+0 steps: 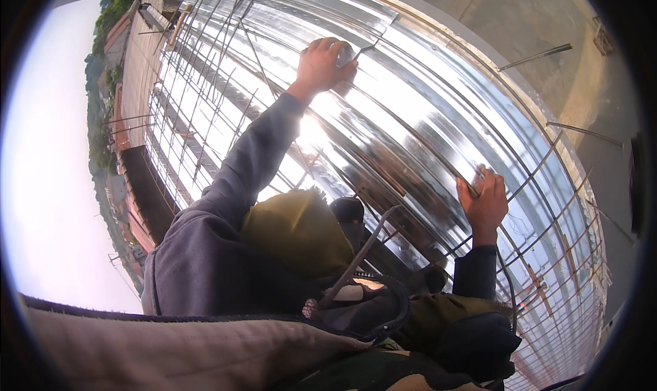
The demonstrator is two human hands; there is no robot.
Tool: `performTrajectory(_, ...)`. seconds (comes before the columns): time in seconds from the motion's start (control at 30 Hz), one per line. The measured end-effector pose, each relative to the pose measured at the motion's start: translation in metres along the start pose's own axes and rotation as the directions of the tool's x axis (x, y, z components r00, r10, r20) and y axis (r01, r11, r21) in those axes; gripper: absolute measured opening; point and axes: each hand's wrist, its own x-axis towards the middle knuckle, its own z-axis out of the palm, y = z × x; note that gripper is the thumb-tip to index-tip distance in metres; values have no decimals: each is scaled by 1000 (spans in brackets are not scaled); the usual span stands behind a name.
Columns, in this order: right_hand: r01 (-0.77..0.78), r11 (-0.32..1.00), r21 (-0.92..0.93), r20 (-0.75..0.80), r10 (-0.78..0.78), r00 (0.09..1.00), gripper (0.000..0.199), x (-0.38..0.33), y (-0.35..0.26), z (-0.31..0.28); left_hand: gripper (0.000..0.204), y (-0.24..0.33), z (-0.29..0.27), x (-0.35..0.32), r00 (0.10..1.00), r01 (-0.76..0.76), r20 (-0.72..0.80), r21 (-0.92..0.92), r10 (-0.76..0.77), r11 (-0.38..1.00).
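My left hand (320,66) is stretched out over the shiny metal decking, its fingers and thumb curled round a thin dark steel rod (410,125). A short crooked end (370,47) pokes out beside the thumb; whether it belongs to the same rod I cannot tell. Lower and to the right, my right hand (484,203) is closed at the lower part of the rod, thumb raised along it. Beneath both hands lies the ribbed, mirror-like decking (438,134), which throws back strong glare and dark reflections.
Steel bars in a grid (547,302) cover the decking at lower right, with more crossing bars (205,69) at upper left. Loose bar ends (537,56) jut past the right edge over a lower concrete surface (506,11). Tiled roofs (140,206) show at left.
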Motion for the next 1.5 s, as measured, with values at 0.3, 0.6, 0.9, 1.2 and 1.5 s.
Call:
performTrajectory(0.3,-65,998,-1,87,65,994,60,2,-5,-4,61,-17,6,-23,946,189,-248,-93,-206,978)
performTrajectory(0.6,-123,986,108,123,110,986,60,-1,-7,-3,54,-121,13,-30,548,755,155,-516,-822,406)
performTrajectory(0.9,-145,985,89,140,132,981,55,0,1,-4,52,-132,-4,19,504,667,393,-743,-769,57)
performTrajectory(1.2,-101,992,77,138,90,986,57,6,1,-5,55,-118,9,28,495,749,162,-577,-853,325)
performTrajectory(1.5,-53,998,-36,141,58,988,62,1,2,9,63,-159,14,25,550,794,145,-397,-822,461)
